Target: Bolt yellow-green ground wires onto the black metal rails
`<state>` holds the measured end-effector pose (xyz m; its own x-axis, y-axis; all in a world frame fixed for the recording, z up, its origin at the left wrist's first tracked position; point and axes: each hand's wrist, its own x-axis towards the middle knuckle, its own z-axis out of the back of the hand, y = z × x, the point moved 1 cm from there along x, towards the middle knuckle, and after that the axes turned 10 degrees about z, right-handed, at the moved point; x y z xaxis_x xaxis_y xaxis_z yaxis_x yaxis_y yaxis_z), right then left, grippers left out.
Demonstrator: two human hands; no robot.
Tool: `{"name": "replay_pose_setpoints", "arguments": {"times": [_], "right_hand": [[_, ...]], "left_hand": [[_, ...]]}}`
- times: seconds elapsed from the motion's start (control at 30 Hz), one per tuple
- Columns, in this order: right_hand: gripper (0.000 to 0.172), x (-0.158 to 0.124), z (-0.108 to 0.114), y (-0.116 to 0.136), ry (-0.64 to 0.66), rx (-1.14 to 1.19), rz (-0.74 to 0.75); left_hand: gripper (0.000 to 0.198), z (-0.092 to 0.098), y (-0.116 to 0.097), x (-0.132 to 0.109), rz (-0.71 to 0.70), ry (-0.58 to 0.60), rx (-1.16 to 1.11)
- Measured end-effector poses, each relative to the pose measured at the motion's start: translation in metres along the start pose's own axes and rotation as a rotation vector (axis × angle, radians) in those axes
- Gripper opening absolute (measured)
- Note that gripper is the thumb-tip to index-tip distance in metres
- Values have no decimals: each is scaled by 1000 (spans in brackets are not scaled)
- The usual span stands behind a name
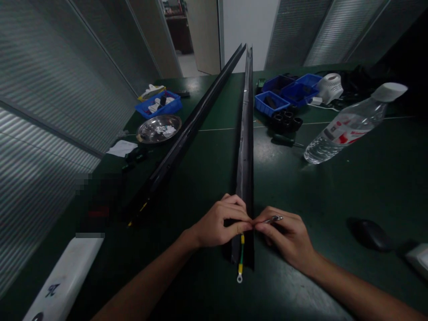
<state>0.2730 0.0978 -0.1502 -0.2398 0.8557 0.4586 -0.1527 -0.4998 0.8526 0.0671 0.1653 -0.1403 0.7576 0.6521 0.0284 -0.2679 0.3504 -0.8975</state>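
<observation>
A long dark metal channel (245, 147) runs away from me along the middle of the table. My left hand (224, 223) lies over its near end, thumb and fingers pinched together; what sits between them is hidden. Close against it, my right hand (284, 234) grips a slim silvery metal tool (274, 219), whose exact kind I cannot make out. The fingertips of both hands meet at the channel's right edge. From under my left hand comes a short yellow-green wire (241, 254) with a ring terminal (239, 278), resting at the channel's near end.
A second dark channel (190, 129) lies to the left. Beyond it are a metal dish (143, 136) and a blue bin (177, 104). On the right stand a water bottle (344, 129), more blue bins (270, 107), a screwdriver (284, 140) and a black mouse (372, 234).
</observation>
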Motion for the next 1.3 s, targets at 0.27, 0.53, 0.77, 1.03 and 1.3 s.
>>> {"name": "replay_pose_setpoints", "arguments": {"times": [0.27, 0.53, 0.77, 1.03, 1.3], "right_hand": [[13, 3, -4, 13, -20, -256, 171], [13, -1, -7, 9, -5, -266, 162], [14, -3, -8, 12, 6, -312, 202], [15, -1, -9, 14, -4, -321, 226], [12, -1, -10, 13, 5, -390, 291]], "left_hand": [[14, 2, -1, -2, 36, 61, 50], [27, 4, -4, -2, 29, 71, 39], [29, 4, -6, -2, 15, 65, 42], [30, 3, -3, -4, 11, 52, 58], [29, 3, -3, -6, 9, 60, 82]]}}
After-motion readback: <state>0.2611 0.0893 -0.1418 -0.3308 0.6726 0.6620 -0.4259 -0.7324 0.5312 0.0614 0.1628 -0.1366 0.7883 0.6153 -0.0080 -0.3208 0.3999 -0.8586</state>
